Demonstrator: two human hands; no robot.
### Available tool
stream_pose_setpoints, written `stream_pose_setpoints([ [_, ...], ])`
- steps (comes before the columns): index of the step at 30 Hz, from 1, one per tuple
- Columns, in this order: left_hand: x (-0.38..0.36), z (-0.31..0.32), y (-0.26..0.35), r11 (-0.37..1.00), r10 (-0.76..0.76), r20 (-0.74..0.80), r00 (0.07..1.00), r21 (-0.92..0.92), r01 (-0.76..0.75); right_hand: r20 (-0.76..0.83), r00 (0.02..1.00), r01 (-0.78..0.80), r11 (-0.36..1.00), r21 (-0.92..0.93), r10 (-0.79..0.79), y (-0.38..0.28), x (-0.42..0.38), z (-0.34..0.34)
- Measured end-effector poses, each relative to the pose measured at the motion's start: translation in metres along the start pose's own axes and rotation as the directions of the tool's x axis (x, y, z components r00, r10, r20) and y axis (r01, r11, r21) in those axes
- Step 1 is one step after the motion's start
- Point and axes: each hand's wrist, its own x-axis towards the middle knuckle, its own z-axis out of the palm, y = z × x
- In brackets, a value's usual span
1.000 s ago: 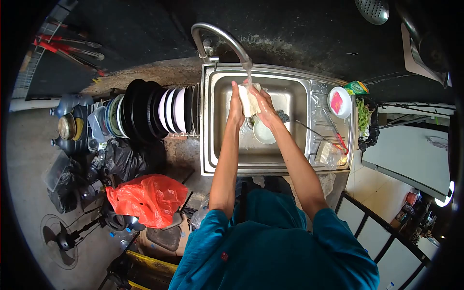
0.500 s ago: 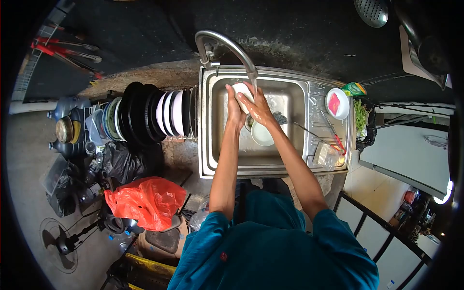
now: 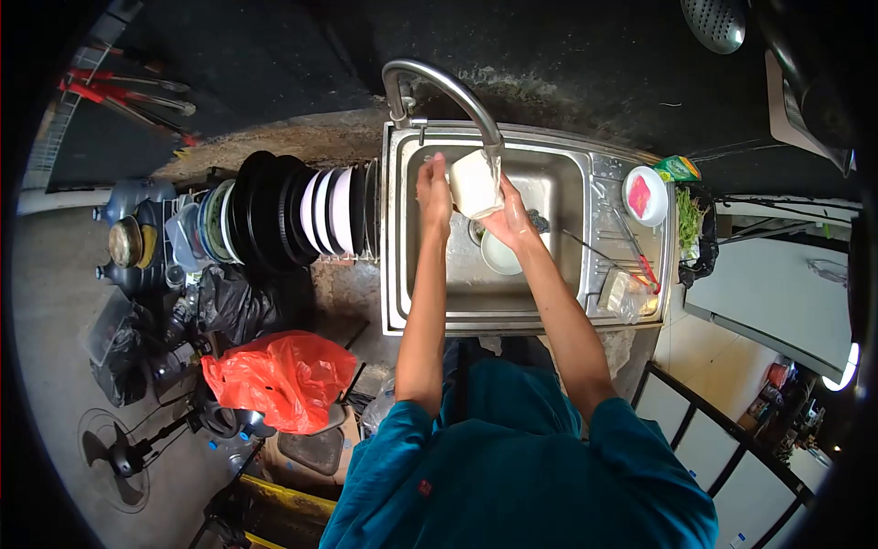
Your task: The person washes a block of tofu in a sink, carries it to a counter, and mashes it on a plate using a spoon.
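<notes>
Under the faucet, water runs onto a white dish, which looks like a cup or small bowl and is tilted. My right hand holds it from below and the right, with some fingers hidden behind it. Just left of the dish, my left hand is open, fingers pointing up, with a narrow gap between. Beneath the hands, in the steel sink, lie a pale bowl and a dark scouring pad, partly covered by my right wrist.
On the drainboard, right, are a white bowl with a pink sponge, red-handled tongs and a plastic-wrapped block. Plates and black pans stand in the rack at left. A red plastic bag sits below.
My left hand has come off the white dish and moved slightly left. The dish has turned and now sits in my right hand, under the water stream.
</notes>
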Motion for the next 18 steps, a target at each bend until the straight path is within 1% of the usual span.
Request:
stream_pose_setpoints([
  [1, -0.003, -0.001, -0.002, 1.0, 0.0, -0.006, 1.0, -0.001, 0.0, 0.002, 1.0, -0.005, 1.0, -0.001, 0.005, 0.005, 0.002, -0.001],
  [2, -0.006, -0.001, -0.004, 0.934, -0.117, 0.237, 0.964, -0.304, 0.188, -0.023, 0.997, 0.073, 0.984, -0.165, -0.078, 0.01, 0.006, -0.002],
  [3, -0.008, 0.0, -0.004, 0.749, -0.14, 0.491, 0.86, -0.516, 0.417, -0.035, 0.985, 0.147, 0.934, -0.325, -0.167, 0.013, 0.011, -0.001],
  [4, -0.01, -0.001, -0.004, 0.755, -0.155, 0.474, 0.867, -0.51, 0.413, -0.044, 0.976, 0.171, 0.874, -0.454, -0.213, 0.016, 0.012, -0.001],
  [5, -0.011, 0.001, -0.004, 0.753, -0.156, 0.476, 0.865, -0.509, 0.416, -0.046, 0.976, 0.171, 0.874, -0.456, -0.215, 0.019, 0.015, -0.002],
  [6, -0.009, 0.001, -0.006, 0.714, -0.133, 0.48, 0.867, -0.56, 0.42, -0.097, 0.94, 0.198, 0.758, -0.621, -0.326, 0.025, 0.025, -0.012],
  [7, -0.008, 0.0, -0.008, 0.672, -0.111, 0.482, 0.869, -0.608, 0.422, -0.124, 0.891, 0.195, 0.614, -0.765, -0.437, 0.024, 0.02, 0.009],
  [8, -0.007, 0.0, -0.009, 0.671, -0.111, 0.482, 0.869, -0.609, 0.423, -0.06, 0.933, 0.174, 0.59, -0.788, -0.356, 0.014, 0.005, 0.025],
  [9, -0.006, 0.0, -0.01, 0.618, -0.083, 0.496, 0.864, -0.655, 0.435, -0.059, 0.932, 0.176, 0.588, -0.79, -0.358, 0.01, 0.004, 0.031],
  [10, -0.005, 0.001, -0.011, 0.56, -0.056, 0.508, 0.859, -0.697, 0.448, -0.022, 0.912, 0.094, 0.261, -0.961, -0.409, 0.007, 0.002, 0.035],
  [11, -0.004, 0.0, -0.012, 0.559, -0.057, 0.511, 0.858, -0.696, 0.451, 0.031, 0.896, -0.015, -0.1, -0.995, -0.443, 0.006, 0.001, 0.038],
  [12, -0.001, -0.001, -0.013, 0.579, -0.07, 0.537, 0.84, -0.664, 0.473, 0.032, 0.895, -0.015, -0.102, -0.995, -0.444, 0.007, 0.002, 0.034],
  [13, 0.002, -0.002, -0.014, 0.599, -0.085, 0.561, 0.823, -0.631, 0.492, 0.104, 0.84, -0.003, -0.196, -0.981, -0.532, 0.01, 0.004, 0.03],
  [15, 0.001, 0.0, -0.013, 0.607, -0.072, 0.568, 0.82, -0.627, 0.488, 0.265, 0.697, -0.012, -0.38, -0.925, -0.666, 0.012, 0.007, 0.024],
  [16, -0.001, 0.002, -0.011, 0.639, -0.08, 0.539, 0.838, -0.618, 0.458, 0.272, 0.634, -0.038, -0.38, -0.924, -0.724, 0.008, 0.008, 0.025],
  [17, -0.002, 0.003, -0.008, 0.671, -0.087, 0.507, 0.858, -0.607, 0.427, 0.273, 0.635, -0.037, -0.382, -0.923, -0.722, 0.004, 0.012, 0.019],
  [18, -0.003, 0.005, -0.005, 0.749, -0.118, 0.486, 0.866, -0.529, 0.399, 0.131, 0.737, 0.167, -0.01, -0.986, -0.663, -0.001, 0.016, 0.013],
])
